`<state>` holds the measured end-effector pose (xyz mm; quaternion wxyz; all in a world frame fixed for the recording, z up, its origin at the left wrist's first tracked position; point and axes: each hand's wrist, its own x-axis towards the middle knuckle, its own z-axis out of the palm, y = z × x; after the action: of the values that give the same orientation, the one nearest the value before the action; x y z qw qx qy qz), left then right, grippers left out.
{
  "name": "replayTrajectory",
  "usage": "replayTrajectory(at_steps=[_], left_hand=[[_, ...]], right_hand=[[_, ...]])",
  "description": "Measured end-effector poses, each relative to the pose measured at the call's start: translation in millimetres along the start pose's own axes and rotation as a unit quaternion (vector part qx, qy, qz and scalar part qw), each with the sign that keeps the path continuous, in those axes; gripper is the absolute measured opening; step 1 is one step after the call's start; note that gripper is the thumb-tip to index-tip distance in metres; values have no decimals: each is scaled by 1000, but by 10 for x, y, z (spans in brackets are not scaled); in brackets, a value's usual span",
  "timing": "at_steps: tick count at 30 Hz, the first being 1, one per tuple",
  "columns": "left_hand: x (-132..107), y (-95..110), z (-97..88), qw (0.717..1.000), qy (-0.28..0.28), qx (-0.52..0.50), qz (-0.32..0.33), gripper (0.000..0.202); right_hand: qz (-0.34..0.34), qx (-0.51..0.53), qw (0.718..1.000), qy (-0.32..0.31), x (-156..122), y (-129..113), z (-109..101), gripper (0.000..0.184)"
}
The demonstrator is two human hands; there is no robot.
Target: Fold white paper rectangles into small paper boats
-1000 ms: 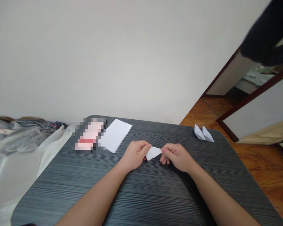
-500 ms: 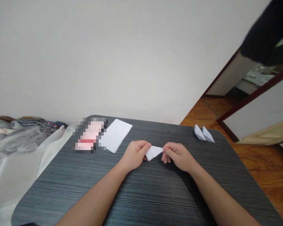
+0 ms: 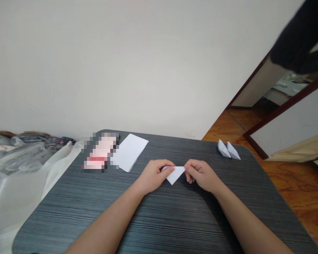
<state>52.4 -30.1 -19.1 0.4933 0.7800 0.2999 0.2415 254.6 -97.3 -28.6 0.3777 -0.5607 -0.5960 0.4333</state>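
Observation:
A small white folded paper triangle (image 3: 175,174) hangs between both hands just above the dark striped table (image 3: 153,218), its tip pointing down. My left hand (image 3: 155,175) pinches the paper's left corner with thumb and forefinger. My right hand (image 3: 200,173) pinches its right corner, the other fingers curled under. Both forearms reach in from the bottom of the view.
A stack of white paper sheets (image 3: 129,151) lies at the table's far left beside a blurred pink item (image 3: 100,151). Two folded white paper pieces (image 3: 228,149) sit at the far right corner. Plastic bags (image 3: 23,158) lie left; wooden floor (image 3: 299,183) right.
The folded paper has been turned in my fingers: it pointed right a second ago and now hangs as a triangle with its tip downward. My hands stayed in nearly the same place.

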Motion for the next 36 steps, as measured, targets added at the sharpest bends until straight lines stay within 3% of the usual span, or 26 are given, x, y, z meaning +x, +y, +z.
replayTrajectory(at_steps=[4, 8, 11, 25, 32, 36], left_hand=[[4, 41, -19, 999, -19, 24, 35, 22], [6, 54, -32, 999, -19, 44, 18, 24], [5, 52, -31, 999, -20, 49, 9, 24], [0, 112, -33, 995, -55, 69, 56, 21], [-10, 93, -34, 996, -66, 47, 31, 24], [-15, 72, -25, 998, -45, 34, 17, 22]], right_hand=[[-2, 31, 999, -9, 3, -19, 22, 26], [-11, 102, 994, -25, 2, -10, 61, 12], [-7, 123, 992, -26, 3, 8, 87, 18], [5, 63, 998, -3, 42, 39, 87, 16], [0, 21, 1000, 14, 33, 57, 70, 14], [-42, -39, 998, 31, 50, 19, 56, 14]])
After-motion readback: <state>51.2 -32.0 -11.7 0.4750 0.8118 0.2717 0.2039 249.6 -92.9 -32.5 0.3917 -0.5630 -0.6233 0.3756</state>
